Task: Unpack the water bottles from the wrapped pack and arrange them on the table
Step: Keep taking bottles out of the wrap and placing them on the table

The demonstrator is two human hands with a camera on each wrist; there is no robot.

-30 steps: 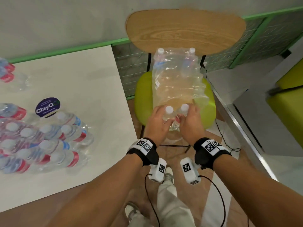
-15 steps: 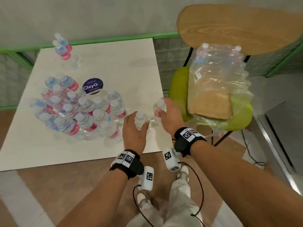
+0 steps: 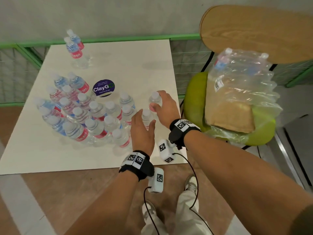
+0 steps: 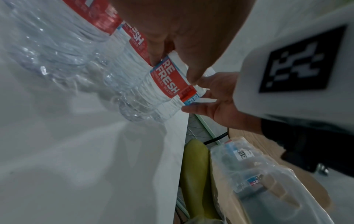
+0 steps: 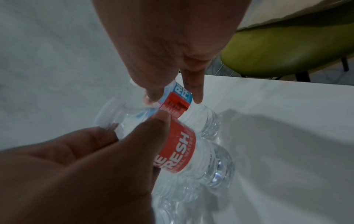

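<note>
Two clear water bottles with red labels stand on the white table (image 3: 118,56) near its right edge. My left hand (image 3: 144,123) grips the nearer bottle (image 3: 146,113) by its upper part; thumb and fingers lie on its label (image 4: 168,78). My right hand (image 3: 163,106) grips the farther bottle (image 3: 154,96) round its shoulder, with the label (image 5: 180,97) showing between the fingers. The wrapped pack (image 3: 240,85) of crumpled clear plastic lies on the green chair seat (image 3: 194,102). Two bottles stand at its back, and a cardboard sheet (image 3: 228,114) lies inside.
A tight cluster of several upright bottles (image 3: 84,116) fills the table's left-middle, just left of my hands. Two more bottles (image 3: 74,48) stand at the far left corner. A round ClayGo sticker (image 3: 103,88) is on the tabletop. The chair's wooden back (image 3: 254,31) rises at the right.
Both hands lifted a bottle each out of the pack on the chair and carried them left; the bottles now stand on the table beside the cluster.
</note>
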